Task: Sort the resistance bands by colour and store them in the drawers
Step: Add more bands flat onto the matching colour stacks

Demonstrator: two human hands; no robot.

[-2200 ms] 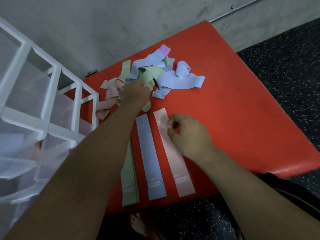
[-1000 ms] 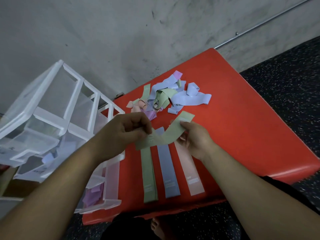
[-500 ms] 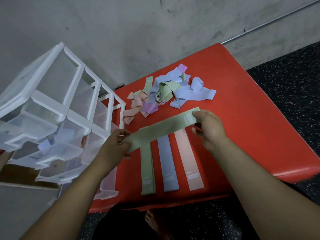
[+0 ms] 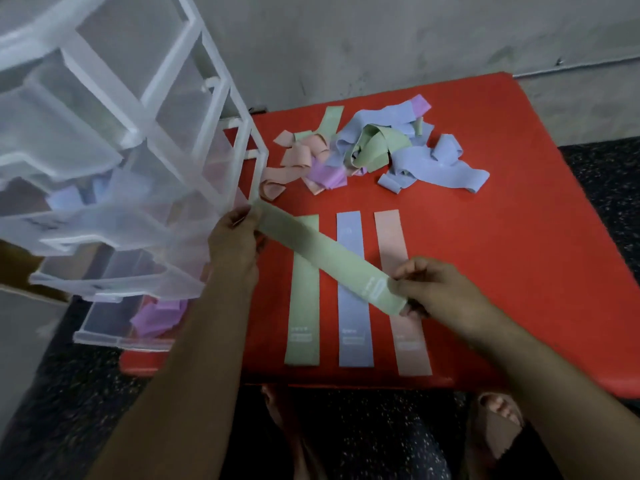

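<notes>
Green resistance band (image 4: 325, 261): freed from the pile (image 4: 374, 150), now stretched flat; left hand (image 4: 235, 244) and right hand (image 4: 436, 289) each pinch an end (firm grasp). Slants just over the laid green strip (image 4: 303, 327), likely stacking next.

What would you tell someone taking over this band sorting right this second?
Left hand pinches one end of a green band; right hand pinches the other, holding it flat, slanting above the strips.
On the table lie a green strip, a blue strip and a pink strip, side by side; behind them a mixed pile of bands.
Drawers stand at the left; an open drawer holds purple bands.
Done: three colour strips laid out, some purple stored.
Left: lay the held band on the green strip, sort the pile, store everything.
</notes>
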